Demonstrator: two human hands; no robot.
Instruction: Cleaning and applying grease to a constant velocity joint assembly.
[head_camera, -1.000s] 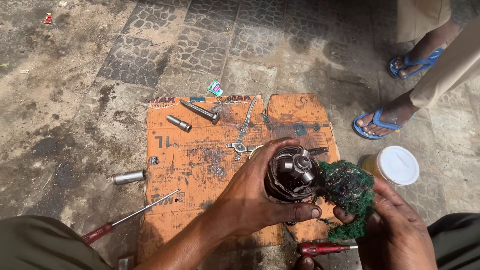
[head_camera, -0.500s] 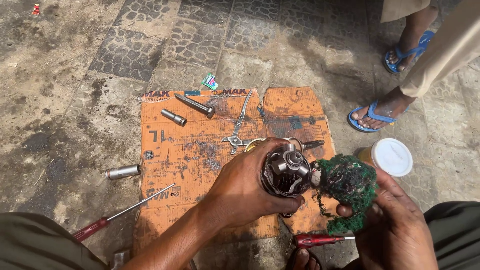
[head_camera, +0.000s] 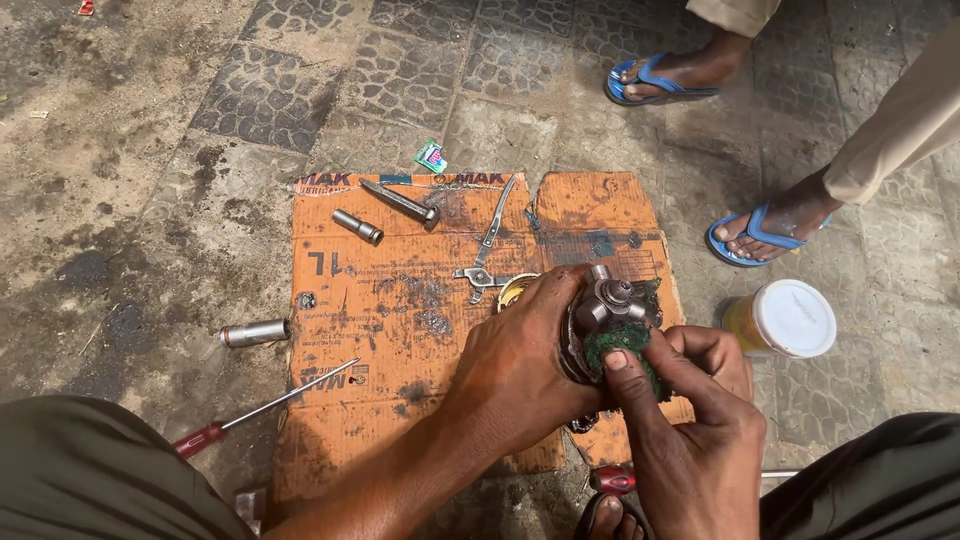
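Note:
My left hand (head_camera: 520, 370) grips a greasy round metal part (head_camera: 605, 305) with a knobbed hub, held above an orange cardboard sheet (head_camera: 400, 330). My right hand (head_camera: 690, 440) presses a dark green scouring pad (head_camera: 625, 350) against the lower side of that part, thumb on top of the pad. Both hands are smeared with grease. The part's underside is hidden by my fingers.
On the cardboard lie a metal socket (head_camera: 358, 227), a steel bar (head_camera: 400, 203) and pliers (head_camera: 487, 245). A metal cylinder (head_camera: 255, 333) and a red-handled screwdriver (head_camera: 260, 408) lie at left. A white-lidded yellow jar (head_camera: 785, 320) stands at right. Another person's sandalled feet (head_camera: 770, 230) stand behind it.
The green pad has moved from beside the part onto its lower face. My left hand turned the part so its hub points up and away.

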